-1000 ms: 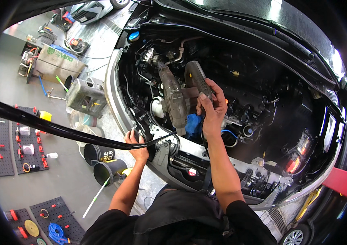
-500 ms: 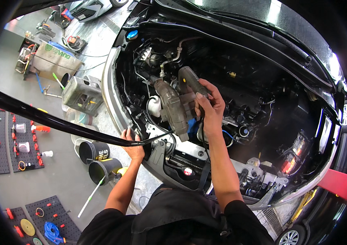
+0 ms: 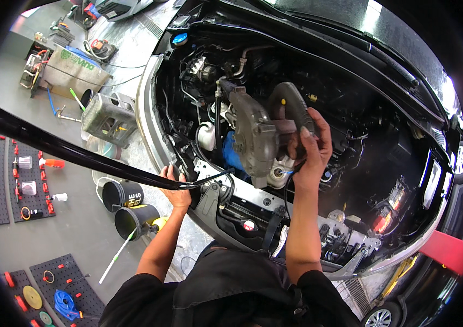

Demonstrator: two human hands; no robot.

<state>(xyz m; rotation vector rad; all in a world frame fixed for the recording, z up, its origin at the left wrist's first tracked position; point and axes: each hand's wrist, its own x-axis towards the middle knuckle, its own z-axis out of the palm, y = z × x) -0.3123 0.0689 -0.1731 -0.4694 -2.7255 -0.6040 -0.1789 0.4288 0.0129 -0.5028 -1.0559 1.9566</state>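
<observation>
The right hand [image 3: 309,146] has its grip clamped around the black handle of a grey handheld blower [image 3: 257,136], held above the middle of the open engine bay [image 3: 351,125] with its nozzle toward the bay's far left corner. The left hand [image 3: 176,191] is closed over the bay's front left edge, beside a black hose [image 3: 79,154] running out over the floor [image 3: 79,229].

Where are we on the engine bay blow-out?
Done: hood is up, engine bay exposed. In hand: right hand grips the grey blower, nozzle aimed into the bay; left hand rests on the front edge. Left: can't tell how much is cleaned; buckets and tools sit on the floor.
</observation>
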